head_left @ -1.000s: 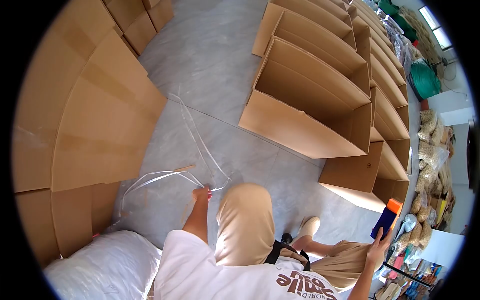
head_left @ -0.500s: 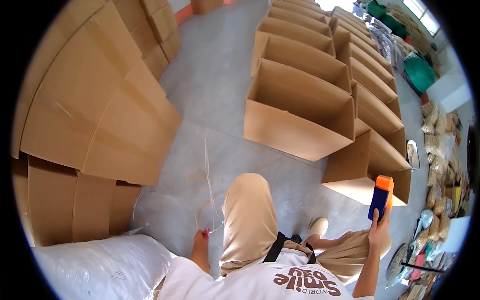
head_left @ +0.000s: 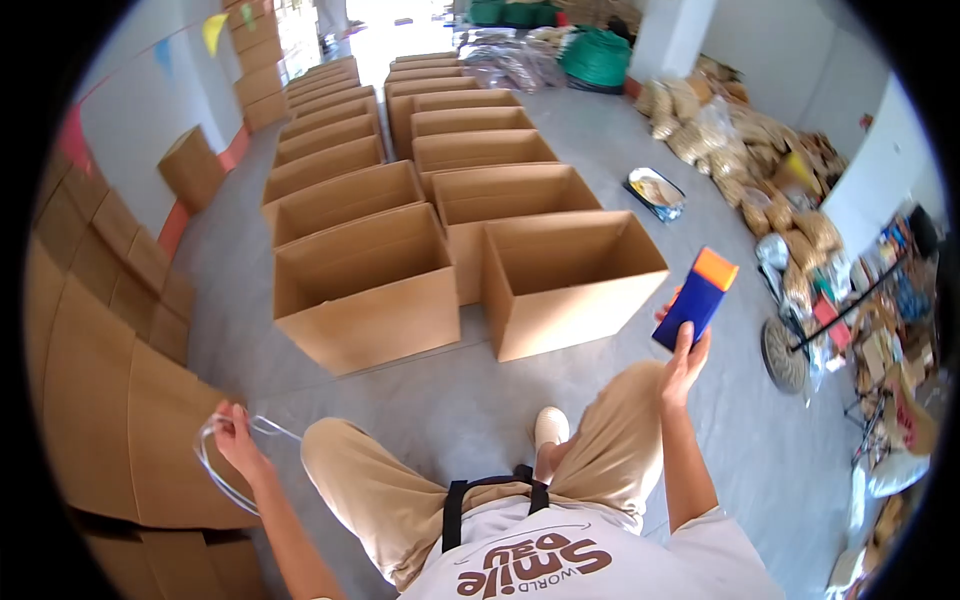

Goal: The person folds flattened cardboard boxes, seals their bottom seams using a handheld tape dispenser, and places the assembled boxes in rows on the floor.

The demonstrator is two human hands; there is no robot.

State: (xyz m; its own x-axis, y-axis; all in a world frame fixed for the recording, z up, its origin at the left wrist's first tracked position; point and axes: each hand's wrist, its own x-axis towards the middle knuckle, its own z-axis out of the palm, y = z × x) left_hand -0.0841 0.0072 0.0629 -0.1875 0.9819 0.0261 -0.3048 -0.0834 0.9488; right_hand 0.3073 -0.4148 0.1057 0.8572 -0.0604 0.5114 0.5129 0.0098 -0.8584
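My left hand (head_left: 236, 440) is closed around a loop of thin white cord (head_left: 205, 455). It is held out to the left, beside large cardboard cartons (head_left: 165, 440); one end of the cord runs toward my left knee. In my right hand (head_left: 686, 360) is a dark blue, box-shaped object with an orange end (head_left: 692, 300), raised above my right knee with the orange end up. What kind of object it is, I cannot tell. The nearest open cardboard boxes (head_left: 385, 330) stand on the floor ahead of me.
Two rows of open-topped boxes (head_left: 480, 150) stretch toward the bright far end. A patterned bag (head_left: 655, 192) lies on the floor to their right. Filled clear bags (head_left: 720, 150) are heaped along the right wall, near a stand with a round base (head_left: 783, 357). A green sack (head_left: 597, 57) sits farther back.
The view has swung right and levelled. My left hand has come up and outward with the cord, now gathered in a loop. The blue and orange object remains in my right hand.
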